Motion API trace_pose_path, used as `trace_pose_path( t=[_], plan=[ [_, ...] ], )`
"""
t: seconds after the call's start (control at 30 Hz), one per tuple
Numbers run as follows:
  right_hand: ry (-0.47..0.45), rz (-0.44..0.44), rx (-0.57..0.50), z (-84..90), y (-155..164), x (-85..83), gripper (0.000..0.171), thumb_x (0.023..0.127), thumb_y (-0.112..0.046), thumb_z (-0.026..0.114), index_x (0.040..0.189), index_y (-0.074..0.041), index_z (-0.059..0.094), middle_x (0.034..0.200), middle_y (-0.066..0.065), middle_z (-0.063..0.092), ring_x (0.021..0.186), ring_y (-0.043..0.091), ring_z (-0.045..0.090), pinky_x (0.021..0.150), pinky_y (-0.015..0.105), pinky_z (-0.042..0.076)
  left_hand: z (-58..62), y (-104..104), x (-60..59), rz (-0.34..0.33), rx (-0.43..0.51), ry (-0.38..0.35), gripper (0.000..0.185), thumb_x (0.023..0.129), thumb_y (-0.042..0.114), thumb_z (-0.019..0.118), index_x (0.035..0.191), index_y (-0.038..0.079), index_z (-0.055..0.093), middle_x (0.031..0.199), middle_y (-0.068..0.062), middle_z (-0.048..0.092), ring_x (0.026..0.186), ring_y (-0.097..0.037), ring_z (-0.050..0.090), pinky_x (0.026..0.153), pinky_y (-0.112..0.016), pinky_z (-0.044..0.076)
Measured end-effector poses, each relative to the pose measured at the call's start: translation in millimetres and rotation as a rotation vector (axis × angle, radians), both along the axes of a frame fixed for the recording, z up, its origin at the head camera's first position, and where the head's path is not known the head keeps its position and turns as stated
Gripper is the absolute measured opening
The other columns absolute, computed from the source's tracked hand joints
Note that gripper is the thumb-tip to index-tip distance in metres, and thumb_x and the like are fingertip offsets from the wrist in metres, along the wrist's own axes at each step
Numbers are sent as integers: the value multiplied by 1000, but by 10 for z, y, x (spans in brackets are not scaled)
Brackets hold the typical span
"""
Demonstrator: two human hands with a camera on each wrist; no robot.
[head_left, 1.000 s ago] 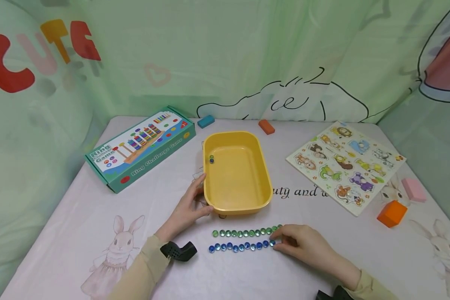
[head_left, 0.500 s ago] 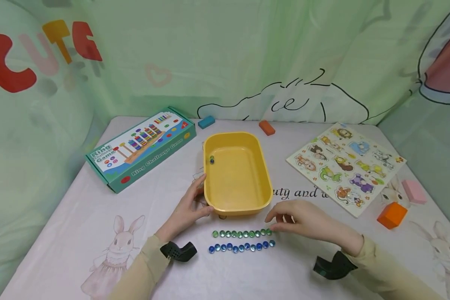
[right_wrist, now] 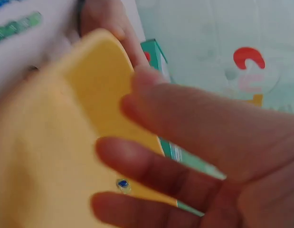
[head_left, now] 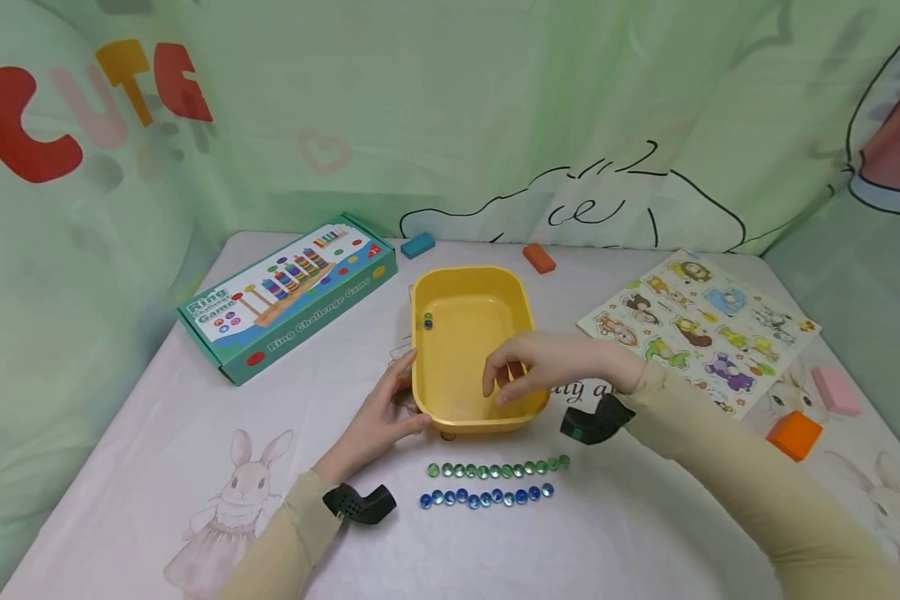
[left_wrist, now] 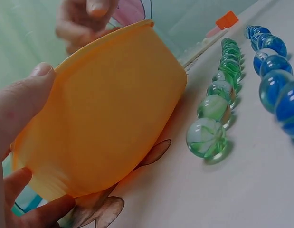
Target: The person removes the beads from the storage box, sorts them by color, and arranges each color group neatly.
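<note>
A yellow plastic basin stands mid-table. My left hand holds its near left corner, thumb on the near side and fingers along the left wall. Over the basin's near right part hangs my right hand, fingers loosely bent, with nothing between them. Inside the basin, by the left wall, lie a green marble and a blue marble. In front of the basin runs a row of green glass marbles. Nearer to me is a second row, of blue marbles.
A green Ring Challenge Game box lies at the left. At the back are a blue block and an orange-red block. On the right are an animal puzzle board, an orange block and a pink block.
My right hand has left the right end of the marble rows and moved up and left over the basin. The left hand stays on the basin. The head view has shifted slightly.
</note>
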State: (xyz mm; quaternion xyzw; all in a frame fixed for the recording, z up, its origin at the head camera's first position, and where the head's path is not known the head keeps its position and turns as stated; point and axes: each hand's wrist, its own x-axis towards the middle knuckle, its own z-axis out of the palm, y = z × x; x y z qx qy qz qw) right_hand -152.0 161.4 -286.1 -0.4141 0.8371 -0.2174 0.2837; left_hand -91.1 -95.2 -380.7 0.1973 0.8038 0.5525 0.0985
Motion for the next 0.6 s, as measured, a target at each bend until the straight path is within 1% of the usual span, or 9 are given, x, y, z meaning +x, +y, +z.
trace_pose_path(
  t=[0.1,0.2,0.27,0.33,0.43,0.5,0.6],
  plan=[
    [-25,-10,56,-7,-116,-174,16,86,-21,65,98,-10,66,78,-5,56,75,10,49,67,23,42,1,-5,0,2,-4,-2,85,84,16,67,149,25,13,135,-19,46,124,-31,43,110,-54,18],
    [-4,-43,68,-57,-238,-322,14,86,-18,65,96,-8,66,78,-2,57,74,12,49,66,23,42,5,-8,-1,1,-6,-4,84,84,16,67,149,24,13,135,-18,45,124,-31,43,110,-54,19],
    [41,-85,67,-112,-321,-410,13,86,-17,65,96,-8,66,79,0,58,73,13,49,65,23,42,11,-9,-3,-1,-7,-8,84,85,15,66,149,23,13,137,-18,43,125,-32,42,110,-54,19],
    [107,-132,68,-169,-396,-488,13,86,-16,65,96,-8,66,80,1,59,74,14,50,67,24,43,18,-8,-5,0,-13,-13,84,85,15,66,149,21,13,139,-18,41,126,-32,42,110,-54,19],
    [186,-216,96,-254,-502,-584,15,87,-19,65,98,-9,66,84,2,61,77,16,51,70,26,43,28,-7,-8,0,-20,-22,83,85,15,66,149,21,13,142,-16,38,126,-31,41,110,-53,19],
    [221,-259,120,-298,-565,-629,17,87,-21,65,99,-10,66,85,3,62,79,17,51,72,27,44,27,-8,-10,-3,-20,-18,83,85,15,66,149,20,13,142,-15,38,126,-30,42,111,-53,19],
    [249,-312,163,-361,-654,-688,19,87,-24,64,101,-12,65,87,3,62,79,18,52,71,27,45,22,-13,-11,-9,-8,-7,83,85,16,66,149,20,14,142,-15,37,125,-29,42,110,-53,20]
  ],
)
